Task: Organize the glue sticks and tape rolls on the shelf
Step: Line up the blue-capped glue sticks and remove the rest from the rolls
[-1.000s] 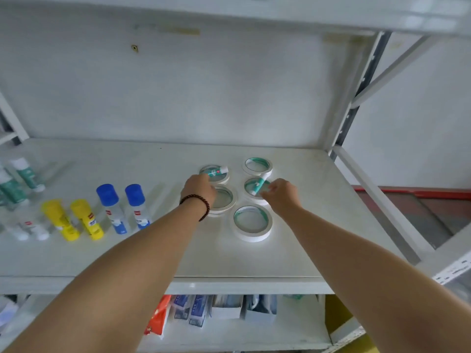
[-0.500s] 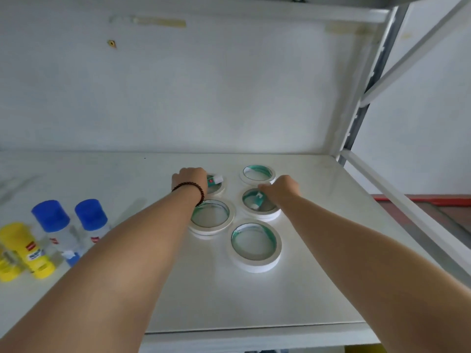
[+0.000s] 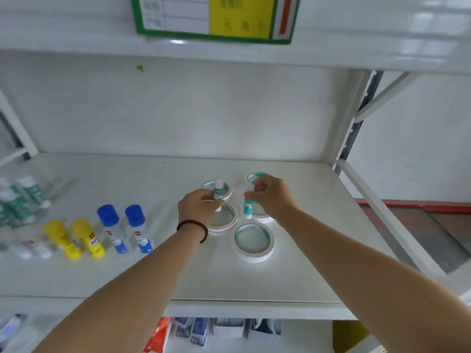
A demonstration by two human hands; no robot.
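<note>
On a white metal shelf (image 3: pixel 293 281), seen from above by the person working at it, both bare arms reach toward a cluster of five white tape rolls with green cores lying flat right of centre. Left hand (image 3: pixel 197 208), with a dark bead bracelet (image 3: pixel 191 228) at the wrist, grips a small green-and-white glue stick (image 3: pixel 218 191) upright above the far-left roll (image 3: pixel 226 192). Right hand (image 3: pixel 271 198) pinches a second green glue stick (image 3: pixel 247 207) by its white cap, the tube hanging down over the middle-right roll (image 3: pixel 262 217). Another roll (image 3: pixel 225 220) sits partly under the left hand, one (image 3: pixel 254 242) lies nearest, clear of both hands, and the farthest roll (image 3: pixel 254 176) shows just beyond the right fingers.

Toward the left, well apart from the tape, stand two blue-capped glue sticks (image 3: pixel 123 228), then two yellow glue sticks (image 3: pixel 74 238), with several green-and-white glue sticks (image 3: pixel 23 197) at the far left edge, blurred. A green-bordered label card (image 3: pixel 214 17) hangs from the shelf above.
</note>
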